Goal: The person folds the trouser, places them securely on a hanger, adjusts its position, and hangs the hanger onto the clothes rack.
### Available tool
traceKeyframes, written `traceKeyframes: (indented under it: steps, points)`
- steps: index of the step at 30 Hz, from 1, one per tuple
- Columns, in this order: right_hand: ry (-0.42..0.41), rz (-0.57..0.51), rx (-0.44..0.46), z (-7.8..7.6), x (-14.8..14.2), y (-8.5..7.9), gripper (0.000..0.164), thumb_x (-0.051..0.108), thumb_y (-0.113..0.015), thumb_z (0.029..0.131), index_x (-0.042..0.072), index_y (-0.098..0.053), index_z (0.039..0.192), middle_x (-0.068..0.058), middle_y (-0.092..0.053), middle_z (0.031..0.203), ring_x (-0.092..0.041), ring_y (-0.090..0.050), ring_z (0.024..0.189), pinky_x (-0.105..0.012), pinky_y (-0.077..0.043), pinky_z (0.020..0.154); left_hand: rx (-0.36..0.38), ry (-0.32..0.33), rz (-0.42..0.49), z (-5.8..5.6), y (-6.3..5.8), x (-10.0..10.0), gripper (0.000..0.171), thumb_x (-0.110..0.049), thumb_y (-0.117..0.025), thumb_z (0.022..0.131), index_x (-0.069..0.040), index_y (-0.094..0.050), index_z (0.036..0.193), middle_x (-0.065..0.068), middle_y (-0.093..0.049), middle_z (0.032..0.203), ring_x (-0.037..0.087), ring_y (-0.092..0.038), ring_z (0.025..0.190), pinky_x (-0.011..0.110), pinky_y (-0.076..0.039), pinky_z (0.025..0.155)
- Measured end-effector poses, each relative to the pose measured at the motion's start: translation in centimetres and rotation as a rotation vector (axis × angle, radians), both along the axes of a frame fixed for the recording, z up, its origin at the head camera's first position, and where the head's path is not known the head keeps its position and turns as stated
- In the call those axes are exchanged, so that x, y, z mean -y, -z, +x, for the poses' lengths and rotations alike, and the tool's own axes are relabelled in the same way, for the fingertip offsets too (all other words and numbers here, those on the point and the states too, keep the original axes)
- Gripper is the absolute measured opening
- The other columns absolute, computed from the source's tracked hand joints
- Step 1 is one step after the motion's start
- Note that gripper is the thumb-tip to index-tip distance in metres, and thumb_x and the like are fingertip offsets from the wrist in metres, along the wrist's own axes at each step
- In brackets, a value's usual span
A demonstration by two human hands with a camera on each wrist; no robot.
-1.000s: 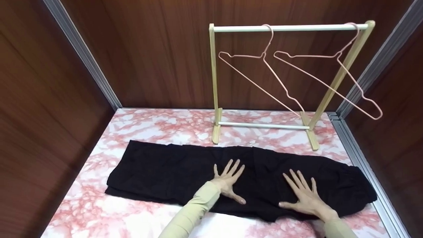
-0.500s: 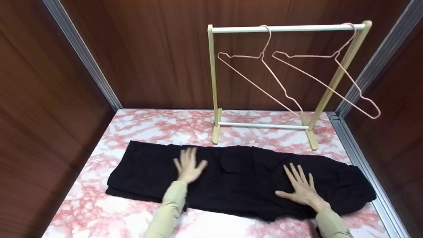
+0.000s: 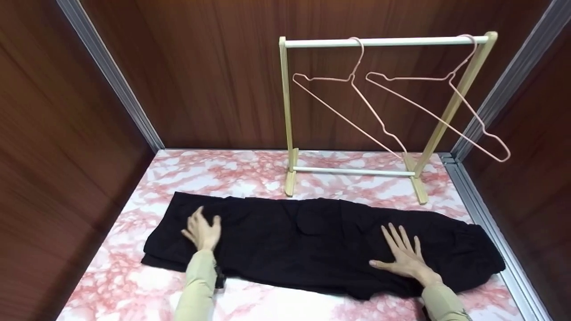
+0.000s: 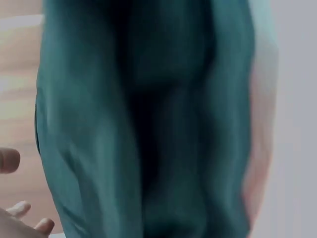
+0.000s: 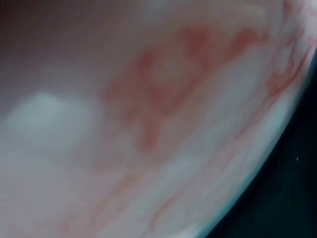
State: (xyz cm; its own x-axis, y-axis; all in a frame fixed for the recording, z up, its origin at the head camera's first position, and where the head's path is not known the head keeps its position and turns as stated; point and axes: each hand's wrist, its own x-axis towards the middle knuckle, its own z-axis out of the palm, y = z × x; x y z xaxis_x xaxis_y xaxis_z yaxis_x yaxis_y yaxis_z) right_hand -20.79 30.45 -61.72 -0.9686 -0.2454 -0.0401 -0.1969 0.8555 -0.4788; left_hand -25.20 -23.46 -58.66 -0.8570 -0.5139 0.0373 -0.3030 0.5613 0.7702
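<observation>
Black trousers [image 3: 276, 240] are stretched sideways, hem half topped by left grip [image 3: 203, 229], waist half by right grip [image 3: 404, 257], both spread!

We lose both pale yellow fabric sleeves [image 3: 196, 281] at the head view's lower edge, and the small black object [image 3: 220, 277] partly hidden by the left one is too small for us to identify. We cannot tell whether the person's left hand [image 3: 203, 230], cut off by the edge of its wrist view, touches the black folded cloth garment [image 3: 276, 245], blurred there. The right wrist view blurs the red-and-white marbled tabletop [image 5: 163, 94].
</observation>
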Motion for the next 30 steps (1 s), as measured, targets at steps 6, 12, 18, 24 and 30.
traceKeyframes:
  steps: [6, 12, 18, 24, 30]
  points:
    - [0.000, -0.023, 0.021, -0.1, 0.2, -0.4, 0.104, 0.068, -0.064, 0.085, 0.016, -0.017, 0.162, -0.019, -0.007, 0.169, -0.045, 0.005, 0.156, -0.073, 0.015, 0.115, 0.060, -0.054, 0.044, 1.2, -0.4, 2.9, 0.066, -0.023, -0.053, 0.096, -0.005, -0.028, 0.153, 0.029, -0.026, 0.159, 0.046, -0.008, 0.154, 0.065, 0.017, 0.121]
    - [0.028, -0.038, 0.052, -0.2, 0.4, -0.6, 0.090, 0.065, -0.052, 0.094, 0.015, -0.018, 0.162, -0.018, -0.007, 0.170, -0.044, 0.005, 0.156, -0.071, 0.015, 0.116, 0.116, -0.063, 0.005, 2.0, -0.5, 5.1, 0.069, -0.025, -0.052, 0.096, -0.003, -0.023, 0.155, 0.035, -0.022, 0.158, 0.050, 0.000, 0.154, 0.064, 0.019, 0.120]
    - [0.032, -0.036, 0.056, -0.2, 0.3, -0.4, 0.087, 0.063, -0.048, 0.097, 0.015, -0.017, 0.162, -0.019, -0.006, 0.170, -0.045, 0.005, 0.156, -0.072, 0.016, 0.115, 0.115, -0.106, 0.005, 2.8, -0.6, 6.9, 0.067, -0.024, -0.051, 0.095, -0.003, -0.025, 0.154, 0.035, -0.022, 0.158, 0.050, -0.003, 0.153, 0.067, 0.019, 0.119]
    - [0.028, -0.023, 0.047, -0.3, 0.2, -0.1, 0.086, 0.063, -0.048, 0.097, 0.015, -0.017, 0.162, -0.019, -0.006, 0.170, -0.045, 0.004, 0.156, -0.072, 0.015, 0.116, 0.128, -0.183, 0.015, 3.6, -0.6, 8.4, 0.065, -0.024, -0.048, 0.095, -0.002, -0.027, 0.152, 0.036, -0.021, 0.157, 0.055, -0.008, 0.149, 0.069, 0.010, 0.121]
    - [0.030, -0.024, 0.045, -0.3, 0.2, 0.0, 0.086, 0.063, -0.049, 0.097, 0.016, -0.017, 0.162, -0.018, -0.006, 0.170, -0.044, 0.004, 0.156, -0.072, 0.016, 0.116, 0.182, -0.258, 0.025, 4.3, -0.8, 9.8, 0.067, -0.027, -0.048, 0.095, -0.002, -0.025, 0.152, 0.039, -0.021, 0.154, 0.057, -0.015, 0.144, 0.068, -0.011, 0.119]
